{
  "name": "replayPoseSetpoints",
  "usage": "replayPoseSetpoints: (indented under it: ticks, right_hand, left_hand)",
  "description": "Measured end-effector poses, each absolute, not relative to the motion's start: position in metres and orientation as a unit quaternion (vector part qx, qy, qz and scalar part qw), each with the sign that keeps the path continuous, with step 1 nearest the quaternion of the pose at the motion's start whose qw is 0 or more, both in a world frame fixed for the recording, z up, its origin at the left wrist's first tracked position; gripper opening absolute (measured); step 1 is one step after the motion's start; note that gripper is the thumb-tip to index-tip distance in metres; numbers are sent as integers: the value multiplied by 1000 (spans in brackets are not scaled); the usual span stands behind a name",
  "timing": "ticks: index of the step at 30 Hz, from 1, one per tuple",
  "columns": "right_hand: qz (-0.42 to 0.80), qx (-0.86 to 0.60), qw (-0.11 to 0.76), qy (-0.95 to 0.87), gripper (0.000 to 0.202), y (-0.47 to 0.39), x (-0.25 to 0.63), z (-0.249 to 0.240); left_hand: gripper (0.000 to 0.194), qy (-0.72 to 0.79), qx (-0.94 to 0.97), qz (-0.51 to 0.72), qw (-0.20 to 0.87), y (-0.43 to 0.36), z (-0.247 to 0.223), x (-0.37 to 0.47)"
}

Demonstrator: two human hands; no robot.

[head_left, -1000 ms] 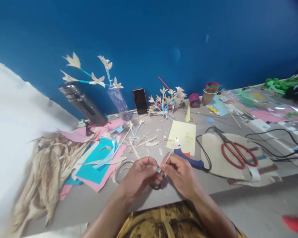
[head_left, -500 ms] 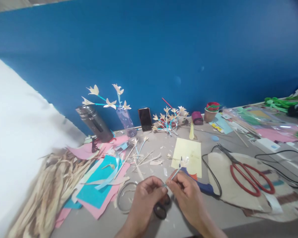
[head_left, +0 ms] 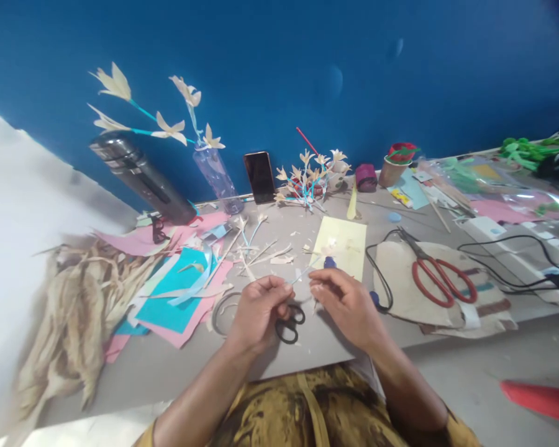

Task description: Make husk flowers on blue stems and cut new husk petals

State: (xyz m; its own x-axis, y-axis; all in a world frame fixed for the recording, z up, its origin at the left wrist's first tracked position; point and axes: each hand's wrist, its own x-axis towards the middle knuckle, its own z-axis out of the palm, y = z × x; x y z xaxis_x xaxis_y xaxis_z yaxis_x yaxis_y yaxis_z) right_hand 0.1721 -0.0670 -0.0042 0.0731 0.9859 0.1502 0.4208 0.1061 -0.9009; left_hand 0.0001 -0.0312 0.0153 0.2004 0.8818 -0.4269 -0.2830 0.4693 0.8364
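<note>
My left hand is closed, pinching the lower end of a thin pale-blue flower stem between thumb and fingertips. The stem slants up to the right, toward a small pale flower that blurs against a yellow sheet. Just right of the stem is my right hand, fingers bent and apart, seemingly off the stem. Black-handled scissors lie on the table beside my left hand. Part of a blue tool shows behind my right hand, which hides most of it.
Left are teal paper, dry husks and a grey ring of tape. Behind stand a dark flask, a clear bottle of flowers, a phone and a flower bunch. Red-handled scissors lie right on cloth.
The view has tilted down, showing my forearms and lap. My right hand has drawn away from the left and its fingers have come off the stem, which stays in my left hand.
</note>
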Motion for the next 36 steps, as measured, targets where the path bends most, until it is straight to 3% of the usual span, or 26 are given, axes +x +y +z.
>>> replayPoseSetpoints:
  ticks: [4,8,16,22,25,31,33,36]
  right_hand:
    - [97,-677,289,-670,22,-71,203,-17]
    - [80,-679,192,-704,28,-75,219,-21]
    - [145,-627,178,-744,40,-78,230,-14]
    - [139,-620,184,-750,32,-79,232,-20]
    - [156,-601,211,-755,27,-78,237,-20]
    - [239,-640,349,-642,29,-88,269,-21]
    - [287,-665,422,-546,33,-98,280,-25]
    - [377,-585,569,-438,41,-115,284,-27]
  left_hand:
    - [31,488,299,431,697,-19,11,-5]
    - [31,492,308,434,689,-10,5,-9]
    - [37,431,268,411,757,-1,-4,23]
    - [33,448,258,390,762,11,-21,42]
    - [30,457,293,382,748,12,-24,42]
    - [33,459,293,382,747,11,-19,44]
    - [34,457,286,394,745,10,-19,43]
    - [32,477,296,407,721,7,-18,42]
